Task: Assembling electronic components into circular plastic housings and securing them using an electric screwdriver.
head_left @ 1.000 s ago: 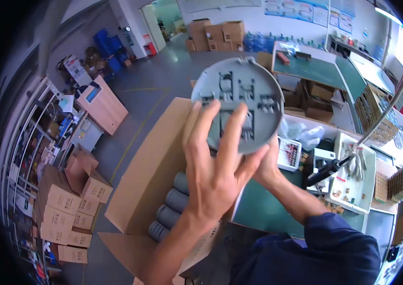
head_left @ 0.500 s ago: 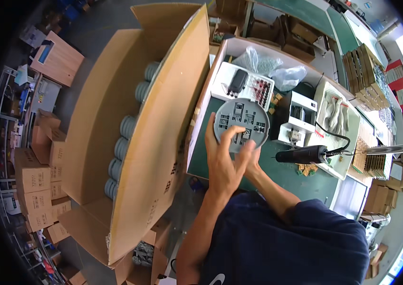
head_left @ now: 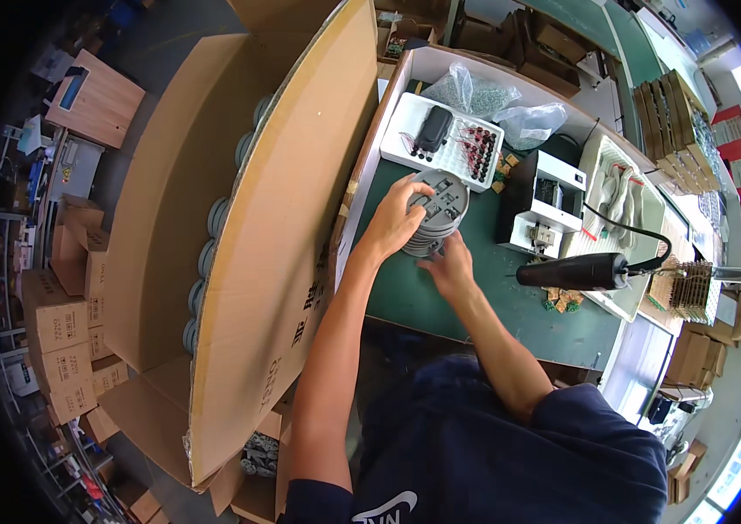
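Observation:
A stack of grey round plastic housings (head_left: pixel 440 217) is tilted over the green work table, its top face dotted with cut-outs and molded ribs. My left hand (head_left: pixel 395 220) is closed around the stack's left side, fingers bent over the top piece. Low on the right side of the stack, my right hand (head_left: pixel 452 267) grips near the bottom rim; part of its fingers is hidden. Just beyond the stack lies a white tray (head_left: pixel 401 113) holding small black round parts with red wires (head_left: pixel 480 155) and a black box-shaped device (head_left: pixel 433 129).
A tall open carton (head_left: pixel 292 218) with more grey housings inside stands at my left. A black electric screwdriver (head_left: pixel 571 272) hangs at the right, by a black-and-white machine (head_left: pixel 554 203). Plastic bags (head_left: pixel 475 92) lie at the back. Small circuit boards (head_left: pixel 561 299) sit near the screwdriver.
The grey housing has moved down and away from me, and several stacked rims now show under it. My left hand has shifted to its left side, my right hand to its lower right.

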`<action>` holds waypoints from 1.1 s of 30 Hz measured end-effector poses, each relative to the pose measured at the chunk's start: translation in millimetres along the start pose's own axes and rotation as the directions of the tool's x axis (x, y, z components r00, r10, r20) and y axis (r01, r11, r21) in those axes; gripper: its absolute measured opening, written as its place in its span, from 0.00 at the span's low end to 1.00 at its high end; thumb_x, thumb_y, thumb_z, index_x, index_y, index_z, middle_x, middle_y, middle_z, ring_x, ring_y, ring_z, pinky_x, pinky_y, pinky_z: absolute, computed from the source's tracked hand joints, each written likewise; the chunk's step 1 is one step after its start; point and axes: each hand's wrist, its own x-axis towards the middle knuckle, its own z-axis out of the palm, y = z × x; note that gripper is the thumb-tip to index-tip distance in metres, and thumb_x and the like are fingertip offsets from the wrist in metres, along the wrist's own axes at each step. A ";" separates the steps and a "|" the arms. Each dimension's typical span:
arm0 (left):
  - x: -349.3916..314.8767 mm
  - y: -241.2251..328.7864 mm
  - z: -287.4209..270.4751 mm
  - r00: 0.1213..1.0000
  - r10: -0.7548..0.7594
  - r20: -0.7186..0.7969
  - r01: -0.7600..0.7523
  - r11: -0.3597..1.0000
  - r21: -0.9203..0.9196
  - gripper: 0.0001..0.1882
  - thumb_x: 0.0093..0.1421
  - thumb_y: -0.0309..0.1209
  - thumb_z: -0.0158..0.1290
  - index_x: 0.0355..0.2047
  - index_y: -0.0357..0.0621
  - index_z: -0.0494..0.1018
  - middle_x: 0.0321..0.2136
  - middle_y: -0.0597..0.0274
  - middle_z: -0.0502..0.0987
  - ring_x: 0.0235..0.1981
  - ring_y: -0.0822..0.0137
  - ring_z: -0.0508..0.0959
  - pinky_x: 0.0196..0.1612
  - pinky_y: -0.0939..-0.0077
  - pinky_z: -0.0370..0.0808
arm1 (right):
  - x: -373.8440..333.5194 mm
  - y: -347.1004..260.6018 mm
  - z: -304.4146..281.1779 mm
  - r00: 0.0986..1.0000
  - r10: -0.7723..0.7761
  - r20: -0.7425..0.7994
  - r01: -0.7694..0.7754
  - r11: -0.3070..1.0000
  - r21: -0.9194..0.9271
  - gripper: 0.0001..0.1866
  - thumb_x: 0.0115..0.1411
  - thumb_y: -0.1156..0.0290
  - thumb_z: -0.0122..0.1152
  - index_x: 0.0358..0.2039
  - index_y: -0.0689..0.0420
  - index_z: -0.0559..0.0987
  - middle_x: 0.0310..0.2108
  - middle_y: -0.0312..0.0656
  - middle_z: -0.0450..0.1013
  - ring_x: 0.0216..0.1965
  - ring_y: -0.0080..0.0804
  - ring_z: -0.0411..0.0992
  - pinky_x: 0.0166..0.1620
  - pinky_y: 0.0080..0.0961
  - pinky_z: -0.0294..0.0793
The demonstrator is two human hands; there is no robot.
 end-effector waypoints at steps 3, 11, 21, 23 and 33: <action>1.9 5.9 -1.7 0.990 0.141 -0.005 -0.133 0.943 0.304 0.14 0.62 0.24 0.48 0.45 0.43 0.78 0.60 0.44 0.70 0.61 0.49 0.71 0.61 0.60 0.70 | 8.6 -20.6 1.4 0.968 0.229 0.105 -0.249 0.935 0.251 0.25 0.74 0.58 0.38 0.68 0.52 0.62 0.68 0.47 0.60 0.66 0.63 0.61 0.60 0.81 0.60; 13.6 61.4 47.1 0.986 0.098 -0.134 0.025 0.709 0.704 0.25 0.60 0.45 0.63 0.44 0.33 0.78 0.67 0.42 0.63 0.63 0.37 0.66 0.60 0.38 0.69 | 100.1 4.9 -12.4 0.917 -0.180 0.356 -0.084 0.786 0.613 0.31 0.70 0.48 0.43 0.67 0.52 0.66 0.69 0.47 0.58 0.64 0.51 0.67 0.69 0.49 0.64; 40.8 47.5 34.2 0.980 0.119 -0.162 0.080 0.505 0.859 0.38 0.55 0.54 0.65 0.57 0.37 0.76 0.63 0.46 0.69 0.68 0.37 0.62 0.66 0.32 0.58 | 111.4 -3.4 19.8 0.914 0.055 0.401 -0.268 0.825 0.498 0.36 0.73 0.45 0.35 0.68 0.62 0.63 0.68 0.52 0.64 0.68 0.51 0.64 0.71 0.53 0.61; 12.7 50.5 18.8 0.985 -0.011 -0.171 0.159 0.434 0.887 0.46 0.54 0.57 0.64 0.64 0.36 0.70 0.66 0.43 0.66 0.69 0.34 0.60 0.68 0.27 0.54 | 50.4 -5.2 38.7 0.840 0.144 0.523 -0.418 0.787 0.454 0.43 0.62 0.56 0.67 0.72 0.54 0.59 0.76 0.50 0.48 0.67 0.58 0.62 0.71 0.48 0.61; -104.5 246.4 -274.0 0.887 -0.355 0.295 0.115 0.789 0.604 0.22 0.69 0.45 0.54 0.48 0.37 0.82 0.39 0.53 0.85 0.42 0.63 0.83 0.47 0.70 0.77 | -175.5 -153.4 159.9 0.344 -0.362 0.866 0.765 0.643 -0.035 0.20 0.75 0.62 0.45 0.52 0.67 0.73 0.32 0.49 0.76 0.30 0.34 0.77 0.36 0.30 0.81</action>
